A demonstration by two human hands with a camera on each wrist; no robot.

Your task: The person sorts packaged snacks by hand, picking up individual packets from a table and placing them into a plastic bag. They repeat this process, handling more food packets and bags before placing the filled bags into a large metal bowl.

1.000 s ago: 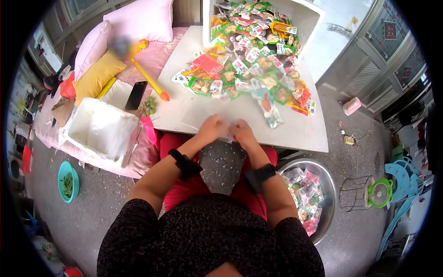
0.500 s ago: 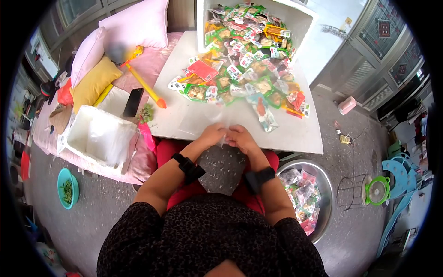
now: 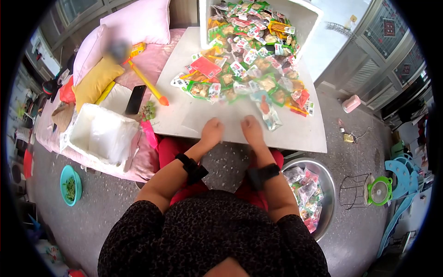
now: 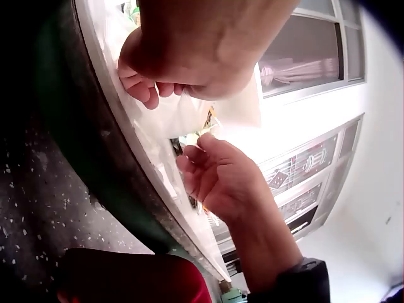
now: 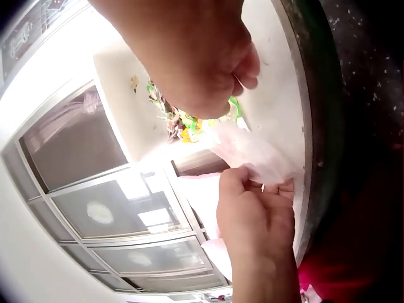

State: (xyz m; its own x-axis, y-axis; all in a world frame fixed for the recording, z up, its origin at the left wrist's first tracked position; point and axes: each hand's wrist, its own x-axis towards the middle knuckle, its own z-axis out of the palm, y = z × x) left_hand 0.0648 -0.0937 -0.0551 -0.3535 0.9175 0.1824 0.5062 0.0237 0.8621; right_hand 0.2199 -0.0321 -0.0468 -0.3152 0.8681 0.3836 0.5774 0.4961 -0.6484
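My left hand [image 3: 212, 132] pinches a translucent plastic bag [image 5: 255, 151] between thumb and fingers at the near edge of the white table [image 3: 177, 108]. In the right wrist view the bag spreads away from those fingers over the tabletop. My right hand [image 3: 253, 131] is held a short way to the right, its fingers loosely curled, with nothing visible in them in the left wrist view. Beyond both hands lies a pile of small packaged snacks [image 3: 226, 79], spilling from a white foam box [image 3: 310, 23] tipped on its side.
Beside my right leg stands a metal basin [image 3: 330, 194] holding filled clear bags. To the left, the pink-covered bed bears an empty-looking foam box [image 3: 79, 138], a black phone [image 3: 136, 99] and a yellow stick [image 3: 146, 83]. Small green fruit [image 3: 147, 111] lies on the table's left edge.
My two hands, together at the table edge before, have moved apart. The left has kept the plastic bag. The pile and the basin look the same.
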